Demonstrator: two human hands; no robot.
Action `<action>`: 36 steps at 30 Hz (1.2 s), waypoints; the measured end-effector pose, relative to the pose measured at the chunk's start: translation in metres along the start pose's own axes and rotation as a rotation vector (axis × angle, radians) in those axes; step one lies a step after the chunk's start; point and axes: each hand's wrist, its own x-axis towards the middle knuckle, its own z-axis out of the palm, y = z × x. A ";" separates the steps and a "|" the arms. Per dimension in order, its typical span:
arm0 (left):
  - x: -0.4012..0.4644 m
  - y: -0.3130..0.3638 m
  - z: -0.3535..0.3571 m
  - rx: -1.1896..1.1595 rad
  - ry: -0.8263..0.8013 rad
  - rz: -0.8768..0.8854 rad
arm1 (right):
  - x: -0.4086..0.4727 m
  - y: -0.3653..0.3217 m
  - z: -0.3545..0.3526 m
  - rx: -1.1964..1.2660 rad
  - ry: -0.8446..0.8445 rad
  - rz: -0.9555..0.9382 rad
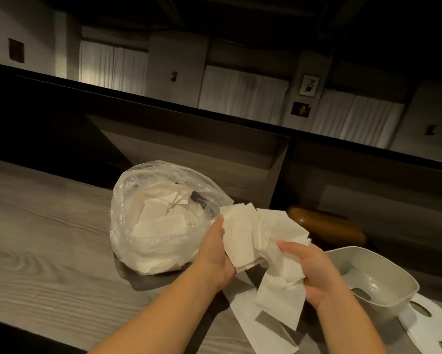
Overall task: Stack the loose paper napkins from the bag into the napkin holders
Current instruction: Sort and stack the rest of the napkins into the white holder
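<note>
Right of the bag, over the table, both hands work one untidy bunch of napkins. The left hand grips the bunch from the bag side, thumb on top and fingers curled beneath the flatter, more even part of the pile. The right hand closes round the crumpled end farther from the bag, where several sheets hang loose and droop toward the table. One long sheet trails below the bunch, though whether it lies on the wood or is only dangling I cannot tell.

That bag is clear plastic, open at its mouth toward the hands, and a good many napkins remain inside, lying at all angles. Farther right of the bag, past the right hand, a grey holder lies with its hollow showing; nothing appears in it. Just beyond it, at the frame's edge, is a white flat piece with oval cutouts, perhaps part of another holder, but that is uncertain.

As a judgement, the task is at an early stage: a first handful is out of the bag and being gathered, not yet squared, and no napkin sits in any holder. What is left looks like evening the edges, loading the holder, and repeating for the bulk in the bag.
</note>
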 end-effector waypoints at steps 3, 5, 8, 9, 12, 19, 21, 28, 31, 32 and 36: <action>-0.001 0.002 0.000 -0.024 0.093 0.036 | 0.001 0.000 -0.001 -0.020 0.024 -0.011; -0.003 0.002 0.000 -0.012 0.085 0.042 | 0.000 -0.003 -0.001 0.062 0.007 -0.055; -0.011 -0.001 0.005 0.049 0.025 -0.013 | 0.001 -0.008 -0.002 0.208 -0.096 -0.127; -0.012 -0.004 0.005 0.080 0.016 -0.043 | 0.003 -0.009 -0.002 0.248 -0.125 -0.139; -0.017 -0.012 0.006 0.174 0.004 -0.172 | 0.004 -0.008 0.002 0.361 -0.158 -0.126; -0.006 -0.011 0.004 0.130 -0.104 -0.126 | 0.002 -0.001 0.006 0.265 -0.187 0.053; -0.003 -0.006 0.004 0.083 -0.091 -0.061 | 0.002 0.000 0.005 0.164 -0.093 0.072; -0.005 0.000 0.005 -0.022 0.050 -0.057 | -0.001 -0.002 0.010 -0.070 0.080 -0.022; -0.002 -0.001 0.002 0.021 0.137 -0.038 | -0.002 -0.004 0.007 -0.209 0.118 -0.092; -0.004 0.000 0.003 0.025 0.145 -0.030 | -0.003 -0.007 0.004 -0.218 0.135 -0.126; -0.011 0.009 0.004 0.293 0.187 -0.045 | -0.012 -0.021 -0.011 -0.114 0.008 -0.162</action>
